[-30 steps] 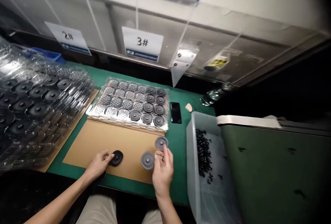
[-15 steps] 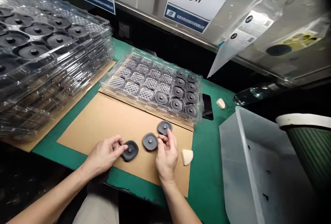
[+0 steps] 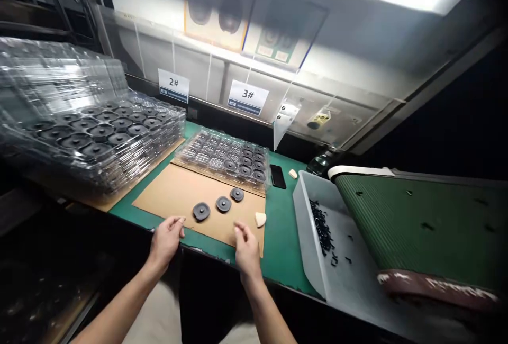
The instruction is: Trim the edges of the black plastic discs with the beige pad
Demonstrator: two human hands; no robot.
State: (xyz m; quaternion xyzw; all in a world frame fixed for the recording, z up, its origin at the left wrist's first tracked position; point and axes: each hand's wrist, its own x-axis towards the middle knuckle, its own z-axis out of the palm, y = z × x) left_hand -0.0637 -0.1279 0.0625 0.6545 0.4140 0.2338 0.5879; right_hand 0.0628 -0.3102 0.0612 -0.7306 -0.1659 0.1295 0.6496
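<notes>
Three dark grey rounded-square discs, each with a small central stub, lie apart on a cardboard sheet: a left disc [image 3: 201,211], a middle disc [image 3: 223,204] and a right disc [image 3: 237,194]. My left hand [image 3: 165,241] hovers at the sheet's front edge, left of the discs, its fingers curled together with nothing visible in them. Below the right disc is my right hand [image 3: 246,249], thumb and fingertips drawn together, also with nothing visible in them. Behind the discs sits a clear plastic tray [image 3: 210,149]; similar discs fill its right-hand pockets.
Stacked clear trays [image 3: 159,137] with discs stand left. A cream wedge [image 3: 260,219] lies right of my right hand; another wedge [image 3: 292,173] is near a phone [image 3: 278,176]. On the right, a grey bin [image 3: 313,249] holds small black pieces beside a green conveyor belt [image 3: 416,217].
Both hands have let go of the discs and drawn back toward the table's front edge. The discs stay on the cardboard. The view has lifted and widened, showing the conveyor and upper wall.
</notes>
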